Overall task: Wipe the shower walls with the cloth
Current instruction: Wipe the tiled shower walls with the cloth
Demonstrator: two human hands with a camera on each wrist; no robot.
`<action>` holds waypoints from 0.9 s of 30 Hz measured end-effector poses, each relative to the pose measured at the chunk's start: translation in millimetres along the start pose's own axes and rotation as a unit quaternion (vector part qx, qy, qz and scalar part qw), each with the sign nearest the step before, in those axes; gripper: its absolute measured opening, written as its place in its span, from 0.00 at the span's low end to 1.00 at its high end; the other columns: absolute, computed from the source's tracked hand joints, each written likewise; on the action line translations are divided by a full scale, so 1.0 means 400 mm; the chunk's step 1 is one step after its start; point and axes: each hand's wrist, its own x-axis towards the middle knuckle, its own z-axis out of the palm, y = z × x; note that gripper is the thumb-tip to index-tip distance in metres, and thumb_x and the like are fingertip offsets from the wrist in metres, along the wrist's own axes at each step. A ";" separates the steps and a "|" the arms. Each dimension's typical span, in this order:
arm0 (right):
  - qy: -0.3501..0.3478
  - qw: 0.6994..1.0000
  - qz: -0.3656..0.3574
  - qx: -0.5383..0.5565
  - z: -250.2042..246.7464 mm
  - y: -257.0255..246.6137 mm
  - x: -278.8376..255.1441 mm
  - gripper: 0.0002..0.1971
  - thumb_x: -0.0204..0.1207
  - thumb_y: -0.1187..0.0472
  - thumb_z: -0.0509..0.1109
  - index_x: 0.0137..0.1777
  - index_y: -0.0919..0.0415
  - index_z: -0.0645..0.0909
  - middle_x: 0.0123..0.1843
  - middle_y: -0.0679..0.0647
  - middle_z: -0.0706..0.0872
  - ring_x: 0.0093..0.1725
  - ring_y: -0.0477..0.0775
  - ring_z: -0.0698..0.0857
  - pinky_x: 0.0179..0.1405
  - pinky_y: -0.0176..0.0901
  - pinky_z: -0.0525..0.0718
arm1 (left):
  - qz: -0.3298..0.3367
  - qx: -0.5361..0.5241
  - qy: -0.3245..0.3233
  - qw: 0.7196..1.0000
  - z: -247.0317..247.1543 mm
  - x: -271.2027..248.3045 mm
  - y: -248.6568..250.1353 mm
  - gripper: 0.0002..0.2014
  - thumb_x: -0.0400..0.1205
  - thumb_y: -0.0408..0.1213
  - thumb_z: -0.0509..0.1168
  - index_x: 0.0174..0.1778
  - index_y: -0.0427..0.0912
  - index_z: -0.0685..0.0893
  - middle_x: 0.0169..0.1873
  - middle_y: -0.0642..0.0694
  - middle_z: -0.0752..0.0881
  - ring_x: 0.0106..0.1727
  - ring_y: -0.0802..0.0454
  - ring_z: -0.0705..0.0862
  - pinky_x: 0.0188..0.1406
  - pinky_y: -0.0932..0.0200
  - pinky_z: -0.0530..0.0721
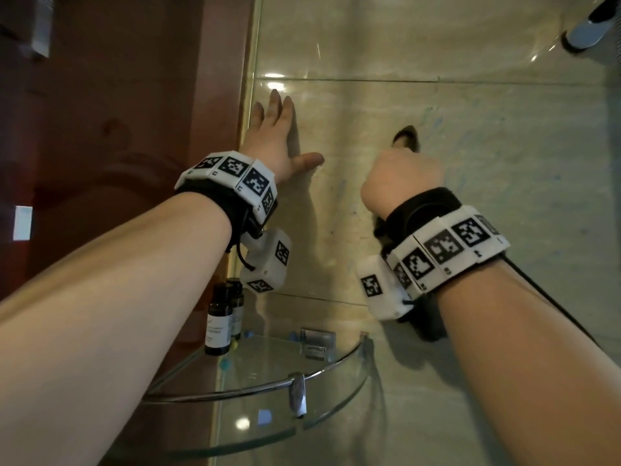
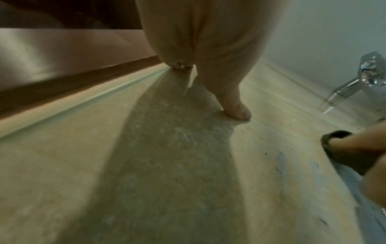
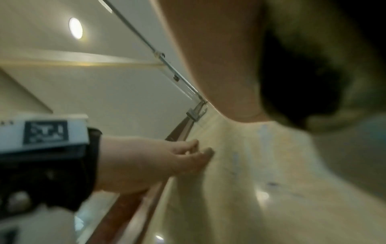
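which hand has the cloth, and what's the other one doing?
The right hand grips the dark cloth in a fist against the beige tiled shower wall. The left hand holds nothing; its fingers are spread flat on that wall.

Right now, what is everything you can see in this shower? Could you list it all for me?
Shower wall: one, beige glossy tiles with faint blue smears, straight ahead.
Cloth: one, dark, bunched against the wall, in the right hand's grip.
Glass corner shelf: one, clear with a chrome rail, low in the corner.
Small bottles: two, dark with pale labels, at the shelf's left end.
Wooden panel: one, reddish brown, left of the tiles.
Chrome fitting: one, silvery, top right; blurred.
Ceiling light: one, round, white, overhead.
Wrist bands: two, white with black square markers, one per wrist.
Left hand: fingers straight, flat on the wall.
Right hand: curled round the cloth.
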 end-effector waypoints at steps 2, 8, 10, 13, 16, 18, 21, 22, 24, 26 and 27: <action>-0.035 0.998 -0.039 0.025 -0.004 -0.039 -0.001 0.25 0.80 0.61 0.58 0.77 0.65 0.67 0.55 0.56 0.82 0.57 0.60 0.84 0.47 0.48 0.76 | 0.002 0.000 -0.003 1.000 -0.003 0.002 0.000 0.52 0.78 0.60 0.67 0.85 0.43 0.38 0.85 0.46 0.36 0.84 0.40 0.35 0.84 0.42 0.45; -0.035 0.998 -0.051 -0.017 0.003 -0.008 -0.018 0.28 0.81 0.59 0.54 0.82 0.56 0.61 0.59 0.58 0.84 0.55 0.61 0.83 0.47 0.48 0.73 | 0.010 0.005 -0.003 1.000 0.002 -0.009 0.002 0.51 0.79 0.59 0.66 0.85 0.42 0.39 0.85 0.45 0.37 0.84 0.39 0.36 0.84 0.43 0.45; -0.026 0.999 -0.024 -0.035 -0.010 0.003 -0.022 0.20 0.81 0.60 0.55 0.71 0.62 0.73 0.54 0.58 0.84 0.44 0.59 0.80 0.44 0.48 0.73 | 0.011 0.009 -0.001 1.000 0.004 -0.010 0.000 0.51 0.79 0.59 0.66 0.85 0.43 0.39 0.85 0.45 0.37 0.84 0.39 0.36 0.84 0.43 0.44; -0.028 0.998 -0.020 -0.055 -0.004 -0.005 -0.031 0.13 0.81 0.63 0.55 0.60 0.64 0.77 0.61 0.59 0.83 0.40 0.56 0.77 0.43 0.47 0.72 | 0.017 0.016 0.004 1.000 0.007 -0.010 -0.002 0.50 0.79 0.60 0.64 0.85 0.42 0.40 0.85 0.45 0.37 0.84 0.38 0.36 0.83 0.44 0.44; -0.036 0.999 -0.021 -0.021 0.001 -0.027 -0.025 0.14 0.82 0.62 0.56 0.65 0.64 0.74 0.60 0.59 0.83 0.46 0.58 0.80 0.45 0.47 0.75 | 0.018 0.016 0.006 1.000 0.010 -0.008 -0.006 0.51 0.78 0.61 0.64 0.85 0.43 0.39 0.85 0.45 0.37 0.84 0.38 0.36 0.83 0.44 0.44; -0.053 0.998 -0.030 0.024 0.005 -0.043 -0.021 0.26 0.82 0.60 0.57 0.80 0.64 0.62 0.60 0.57 0.83 0.51 0.58 0.82 0.47 0.49 0.78 | 0.016 0.012 0.004 1.000 0.009 -0.009 -0.005 0.51 0.79 0.60 0.65 0.85 0.44 0.39 0.85 0.46 0.37 0.84 0.39 0.36 0.83 0.43 0.44; -0.048 0.998 -0.048 0.016 0.011 -0.026 -0.021 0.30 0.81 0.60 0.56 0.84 0.58 0.57 0.56 0.57 0.82 0.56 0.60 0.84 0.46 0.48 0.77 | 0.016 0.009 0.003 1.000 0.008 -0.011 -0.003 0.50 0.79 0.59 0.65 0.85 0.44 0.39 0.85 0.46 0.37 0.84 0.39 0.36 0.83 0.43 0.44; -0.035 0.998 -0.044 -0.004 0.011 -0.009 -0.022 0.28 0.80 0.61 0.56 0.81 0.60 0.62 0.57 0.58 0.83 0.57 0.60 0.84 0.46 0.47 0.74 | 0.017 0.010 0.004 1.000 0.009 -0.012 -0.004 0.50 0.80 0.59 0.65 0.85 0.44 0.39 0.85 0.46 0.37 0.84 0.39 0.36 0.83 0.44 0.44; -0.025 0.999 -0.012 -0.045 0.010 0.031 -0.026 0.20 0.80 0.63 0.57 0.71 0.65 0.72 0.61 0.60 0.84 0.57 0.61 0.84 0.46 0.46 0.70 | 0.017 0.014 0.007 1.000 0.014 -0.014 -0.005 0.49 0.80 0.60 0.64 0.85 0.44 0.40 0.85 0.46 0.37 0.84 0.39 0.36 0.84 0.44 0.44; -0.028 0.997 0.022 -0.063 0.015 0.057 -0.033 0.16 0.79 0.64 0.58 0.66 0.66 0.75 0.60 0.60 0.84 0.51 0.60 0.84 0.45 0.46 0.69 | 0.020 0.020 0.009 1.000 0.019 -0.016 -0.005 0.49 0.80 0.60 0.63 0.85 0.44 0.40 0.85 0.46 0.37 0.84 0.39 0.36 0.84 0.44 0.44; -0.029 0.997 0.027 -0.061 0.017 0.059 -0.036 0.16 0.80 0.64 0.58 0.66 0.67 0.75 0.60 0.61 0.84 0.50 0.60 0.84 0.44 0.46 0.69 | 0.022 0.022 0.009 0.999 0.021 -0.017 -0.006 0.48 0.80 0.61 0.62 0.85 0.44 0.40 0.85 0.46 0.37 0.84 0.38 0.36 0.84 0.44 0.43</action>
